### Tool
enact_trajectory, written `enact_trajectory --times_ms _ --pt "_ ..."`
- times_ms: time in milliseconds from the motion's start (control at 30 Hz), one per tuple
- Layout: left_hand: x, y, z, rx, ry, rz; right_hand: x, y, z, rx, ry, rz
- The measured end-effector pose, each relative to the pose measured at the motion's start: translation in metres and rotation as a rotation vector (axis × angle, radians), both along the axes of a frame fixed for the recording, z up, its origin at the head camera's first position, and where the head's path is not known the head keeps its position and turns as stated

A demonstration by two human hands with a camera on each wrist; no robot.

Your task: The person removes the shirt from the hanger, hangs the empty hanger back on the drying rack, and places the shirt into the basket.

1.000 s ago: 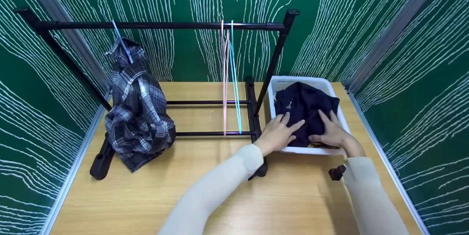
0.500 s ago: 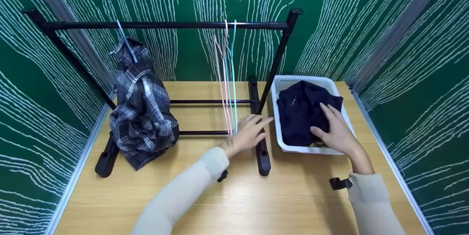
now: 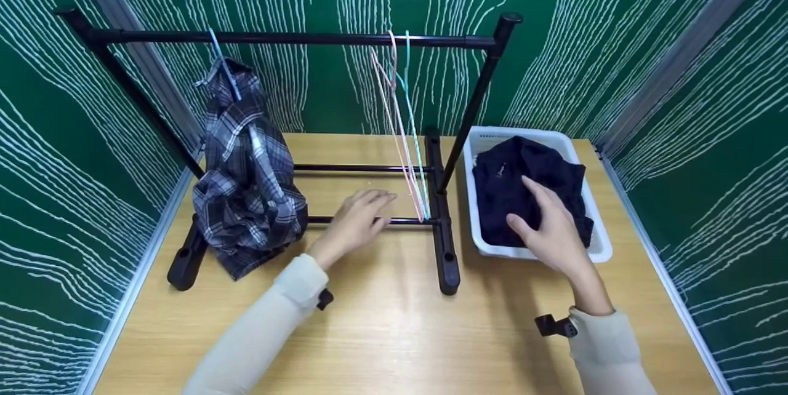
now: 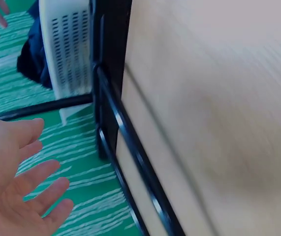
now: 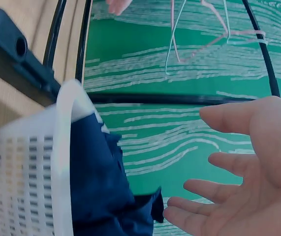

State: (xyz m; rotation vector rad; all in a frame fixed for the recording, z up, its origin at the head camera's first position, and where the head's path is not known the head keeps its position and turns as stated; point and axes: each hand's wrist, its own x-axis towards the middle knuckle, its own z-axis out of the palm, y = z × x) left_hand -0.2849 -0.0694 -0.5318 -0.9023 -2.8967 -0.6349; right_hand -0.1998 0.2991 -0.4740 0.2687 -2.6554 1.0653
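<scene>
The dark garment (image 3: 502, 195) at frame right lies under the empty right hand (image 3: 551, 232); the left hand (image 3: 356, 220), also empty, is farther.

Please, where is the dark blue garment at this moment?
In the head view, the dark blue garment lies in the white basket, right of the black rack.

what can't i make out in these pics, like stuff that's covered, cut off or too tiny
Floor of the white basket: head view, hidden by the dark garment.
Emblem on that garment: head view, too small to read.
Lower part of the blue hanger: head view, hidden by the plaid shirt.
Most of the left hand: right wrist view, cut off by the top edge.
</scene>
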Motion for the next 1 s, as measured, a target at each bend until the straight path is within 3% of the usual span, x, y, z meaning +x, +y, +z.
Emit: enact_trajectory --times_ms 433,567,733,833,1000 --pt "0.015 -0.052 0.058 0.046 0.132 0.043 0.009 -0.035 0.009 -0.05 0.029 0.062" --pt "0.021 -0.064 0.084 0.055 0.175 0.056 0.011 -0.043 0.012 -0.055 0.034 0.077" --pt "0.03 -0.079 0.122 0.099 0.252 0.024 0.013 -0.051 0.019 -0.056 0.05 0.09" --pt "0.03 -0.093 0.14 0.128 0.314 0.032 0.015 -0.054 0.024 -0.051 0.057 0.093" --pt "0.022 -0.127 0.161 0.24 0.401 0.101 0.019 -0.059 0.033 -0.043 0.068 0.11"
